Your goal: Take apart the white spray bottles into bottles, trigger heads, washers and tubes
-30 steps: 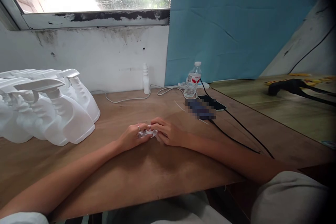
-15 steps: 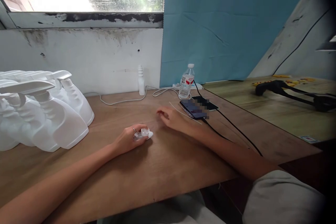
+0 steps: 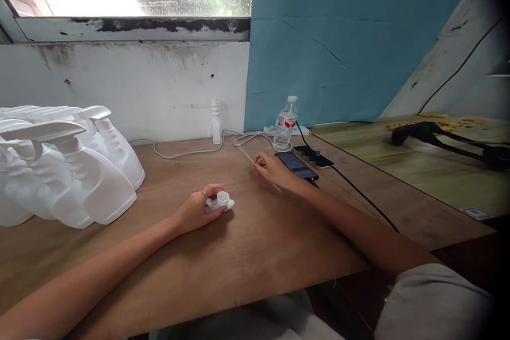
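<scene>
My left hand [image 3: 198, 208] rests on the wooden table [image 3: 247, 255] with its fingers closed on a small white spray-head part [image 3: 221, 201]. A ring shows on one finger. Farther right, my right hand [image 3: 270, 167] pinches a thin clear plastic tube [image 3: 247, 155] that slants up and to the left off the table. This hand lies just left of a dark phone [image 3: 297, 164].
Several white trigger spray bottles [image 3: 67, 170] lie in a row at the left. By the wall stand a small white bottle [image 3: 215, 121], a water bottle [image 3: 285, 124] and white cables [image 3: 187, 151]. A second phone [image 3: 314, 156] has a black cable [image 3: 362, 196]. A black tool [image 3: 442, 133] lies far right.
My right hand left the white part, moved right toward the phones and picked up the thin tube. My left hand stayed put, holding the white part.
</scene>
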The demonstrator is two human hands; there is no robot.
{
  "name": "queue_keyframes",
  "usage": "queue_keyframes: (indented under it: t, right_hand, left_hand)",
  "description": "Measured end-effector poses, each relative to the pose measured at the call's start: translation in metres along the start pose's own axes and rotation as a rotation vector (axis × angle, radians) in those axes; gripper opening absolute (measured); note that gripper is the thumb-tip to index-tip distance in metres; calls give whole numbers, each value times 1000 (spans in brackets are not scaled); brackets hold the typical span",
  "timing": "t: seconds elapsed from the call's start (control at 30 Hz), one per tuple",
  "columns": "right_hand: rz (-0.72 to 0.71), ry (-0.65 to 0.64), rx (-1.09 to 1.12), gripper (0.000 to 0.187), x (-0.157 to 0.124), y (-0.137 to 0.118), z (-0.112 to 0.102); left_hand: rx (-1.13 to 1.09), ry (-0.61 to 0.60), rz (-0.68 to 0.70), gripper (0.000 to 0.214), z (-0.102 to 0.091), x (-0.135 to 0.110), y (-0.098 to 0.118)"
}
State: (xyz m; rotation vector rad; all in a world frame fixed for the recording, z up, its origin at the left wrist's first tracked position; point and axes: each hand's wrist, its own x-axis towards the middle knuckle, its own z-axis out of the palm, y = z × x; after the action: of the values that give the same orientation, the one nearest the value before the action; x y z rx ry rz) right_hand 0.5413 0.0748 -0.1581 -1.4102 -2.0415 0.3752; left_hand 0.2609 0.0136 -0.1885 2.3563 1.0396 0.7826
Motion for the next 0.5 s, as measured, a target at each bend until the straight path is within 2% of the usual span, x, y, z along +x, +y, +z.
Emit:
queue_keyframes:
  t: [0.1,0.17,0.23,0.3,0.5]
  right_hand:
    - [-98,-17,303,22,-7,-33,-1]
    - [-176,-6,729,26,-14,-54,-2]
    - [-227,-8,1009,31,-21,-69,-2]
    - [-251,-29,1094,33,-26,-78,1]
    - [-281,-82,1095,23,-32,-82,9]
  left_hand:
    - [18,8,34,39,0,1,0]
    - [26,9,57,40,0,1,0]
    - [31,14,72,40,0,1,0]
    - [25,16,81,40,0,1,0]
    - [8,6,113,38,-1,0,2]
